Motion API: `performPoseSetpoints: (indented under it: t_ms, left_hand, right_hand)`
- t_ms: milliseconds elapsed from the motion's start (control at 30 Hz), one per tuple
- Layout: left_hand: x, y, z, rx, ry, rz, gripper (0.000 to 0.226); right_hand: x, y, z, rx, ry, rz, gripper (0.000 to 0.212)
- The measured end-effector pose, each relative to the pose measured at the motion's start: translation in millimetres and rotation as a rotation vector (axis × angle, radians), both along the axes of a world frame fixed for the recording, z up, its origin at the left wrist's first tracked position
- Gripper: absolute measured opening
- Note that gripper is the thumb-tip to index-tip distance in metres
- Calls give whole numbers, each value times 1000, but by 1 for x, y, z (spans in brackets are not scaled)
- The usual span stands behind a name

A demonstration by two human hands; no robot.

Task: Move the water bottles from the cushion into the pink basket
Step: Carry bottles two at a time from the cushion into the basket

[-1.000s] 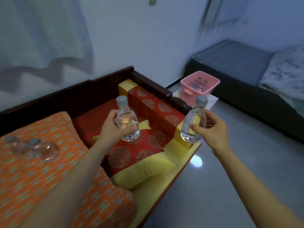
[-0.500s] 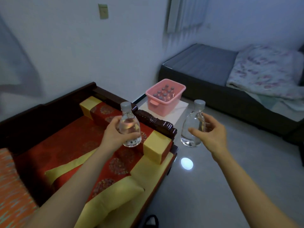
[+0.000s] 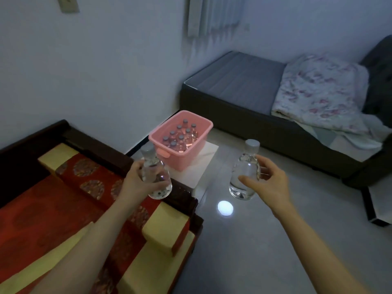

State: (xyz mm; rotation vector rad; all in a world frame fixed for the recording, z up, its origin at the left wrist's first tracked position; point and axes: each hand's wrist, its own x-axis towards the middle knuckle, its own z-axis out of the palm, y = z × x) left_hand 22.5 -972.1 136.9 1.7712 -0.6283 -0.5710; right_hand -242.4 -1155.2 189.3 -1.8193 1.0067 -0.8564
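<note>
My left hand (image 3: 139, 183) grips a small clear water bottle (image 3: 156, 177) with a grey cap, upright above the end of the wooden sofa. My right hand (image 3: 266, 181) holds a second clear bottle (image 3: 246, 172) upright over the floor. The pink basket (image 3: 188, 154) stands ahead between the two hands on a white board (image 3: 201, 168). Several grey-capped bottles (image 3: 180, 136) stand inside it. Both held bottles are short of the basket and apart from it.
A dark wooden sofa (image 3: 118, 158) with red and yellow cushions (image 3: 67, 187) fills the lower left. A low grey bed (image 3: 237, 81) with a floral blanket (image 3: 322, 90) lies at the right. Shiny grey floor (image 3: 244, 240) with a light reflection spreads between them.
The view has swung right and closer to the basket. Both hands have carried their bottles forward toward it; the orange cushion with the other bottles has left the view.
</note>
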Motion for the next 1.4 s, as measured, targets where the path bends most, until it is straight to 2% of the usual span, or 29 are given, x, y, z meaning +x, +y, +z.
performPoseSetpoints:
  t_ms: [233,467,633,833,1000,1100,1233,1400]
  left_hand:
    - [9,-138,-7,-13,71,1,66]
    - [6,-246,-26,1,93,184,77]
    - [7,-295,-36,24,112,301,97]
    - [22,-338,-41,50,91,365,99]
    - [53,-374,-62,33,87,408,88]
    - [78,-399,-80,42,128,463,89]
    - [106,-432,-95,34,136,510,73]
    - [124,-462,-114,48,204,556,77]
  right_hand:
    - [5,-137,-7,11,53,-24,61]
    - [39,-279,-17,1,134,169,64]
    - [66,-357,-20,-9,140,316,58]
    - [117,-421,-33,33,95,397,59]
    - [181,-463,-53,64,76,487,54]
    - [222,-487,-68,72,95,546,54]
    - [277,-509,-80,100,144,624,54]
    - [322,-518,-103,165,168,710,51]
